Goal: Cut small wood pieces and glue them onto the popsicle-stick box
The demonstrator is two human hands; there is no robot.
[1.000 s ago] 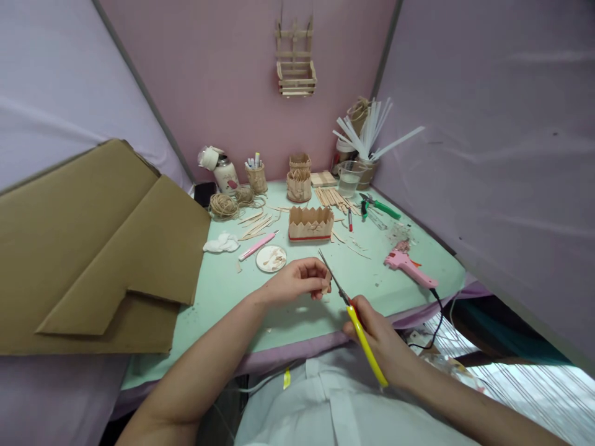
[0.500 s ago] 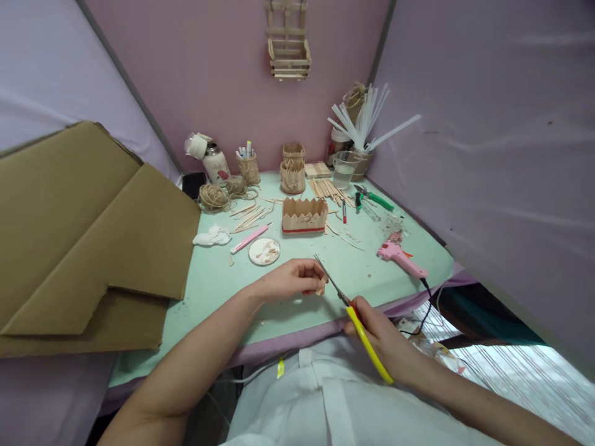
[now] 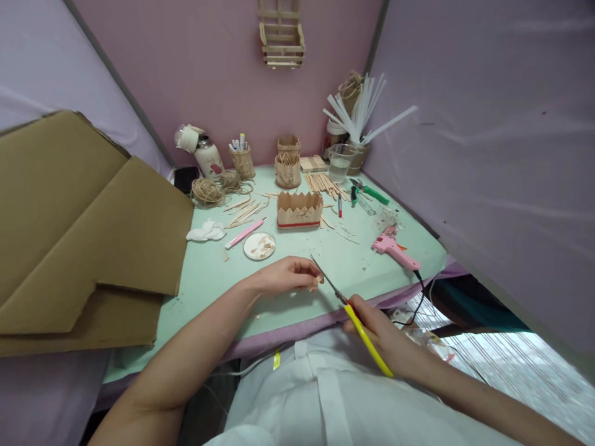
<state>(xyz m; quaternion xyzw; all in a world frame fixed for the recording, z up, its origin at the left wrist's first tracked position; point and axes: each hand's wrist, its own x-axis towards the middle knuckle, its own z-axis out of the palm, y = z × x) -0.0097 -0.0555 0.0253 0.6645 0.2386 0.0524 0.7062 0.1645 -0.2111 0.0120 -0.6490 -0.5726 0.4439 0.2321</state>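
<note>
Head view: left hand (image 3: 289, 274) is pinching a small tan bit (image 3: 317, 282), right hand (image 3: 382, 329) is gripping scissors (image 3: 357, 325), so be snipping slowly.

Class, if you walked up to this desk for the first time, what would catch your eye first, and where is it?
Probably the big brown cardboard, filling the left side. Next, the yellow-handled scissors in the right hand, near a small pale piece in the left hand. Beyond the hands, on the green table, stands a zigzag-rimmed box with a red band.
</note>
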